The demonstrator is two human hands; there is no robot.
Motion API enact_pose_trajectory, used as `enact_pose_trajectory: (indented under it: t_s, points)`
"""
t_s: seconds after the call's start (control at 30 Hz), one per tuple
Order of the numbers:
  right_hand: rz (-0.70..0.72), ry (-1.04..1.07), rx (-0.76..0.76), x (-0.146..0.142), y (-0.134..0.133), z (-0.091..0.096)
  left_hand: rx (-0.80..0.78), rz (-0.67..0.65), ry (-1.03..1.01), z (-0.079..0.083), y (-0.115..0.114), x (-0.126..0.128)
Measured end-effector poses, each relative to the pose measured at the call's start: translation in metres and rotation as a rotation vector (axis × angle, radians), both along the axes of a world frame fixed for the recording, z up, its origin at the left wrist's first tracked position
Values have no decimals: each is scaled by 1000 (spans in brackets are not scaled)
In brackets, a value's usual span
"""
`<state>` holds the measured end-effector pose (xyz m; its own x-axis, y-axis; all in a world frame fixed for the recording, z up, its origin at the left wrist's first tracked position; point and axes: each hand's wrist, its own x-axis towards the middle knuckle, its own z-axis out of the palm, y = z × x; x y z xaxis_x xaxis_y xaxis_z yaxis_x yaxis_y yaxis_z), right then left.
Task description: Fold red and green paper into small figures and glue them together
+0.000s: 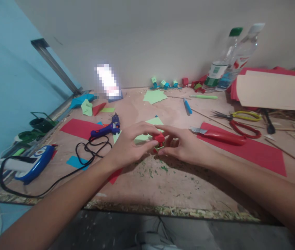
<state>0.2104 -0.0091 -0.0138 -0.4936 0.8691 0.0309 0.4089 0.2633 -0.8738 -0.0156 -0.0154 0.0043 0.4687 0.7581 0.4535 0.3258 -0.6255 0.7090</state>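
Close above the middle of the table, both hands meet at a small red and green paper figure (159,139). My left hand (134,140) pinches its red upper part between thumb and fingers. With thumb and forefinger, my right hand (182,144) grips the same figure from the other side, near its pale green lower edge. The fingers partly hide it. Pale green paper (155,121) lies just behind the hands. Green crumbs (164,169) are scattered on the wood in front of them.
A purple glue gun (107,128) with a looped black cord lies left. To the right are a red-handled knife (222,136), scissors (241,121) and red paper (261,156). Small paper figures (164,84), two bottles (216,74) and a lit screen (108,80) stand behind.
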Motion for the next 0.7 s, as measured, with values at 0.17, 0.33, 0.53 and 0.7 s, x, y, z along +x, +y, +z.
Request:
enact_pose_trajectory:
  t_s: [0.17,0.33,0.53,0.7]
  points:
    - [-10,-26,19,0,0,1,11,-9,-19,-3,1,0]
    - [-13,-60,35,1,0,1,19,-39,-2,-4,1,1]
    - [14,-19,36,1,1,-2,153,-63,121,-5,-2,1]
    - [17,-17,19,0,0,-1,186,-60,160,-5,-3,1]
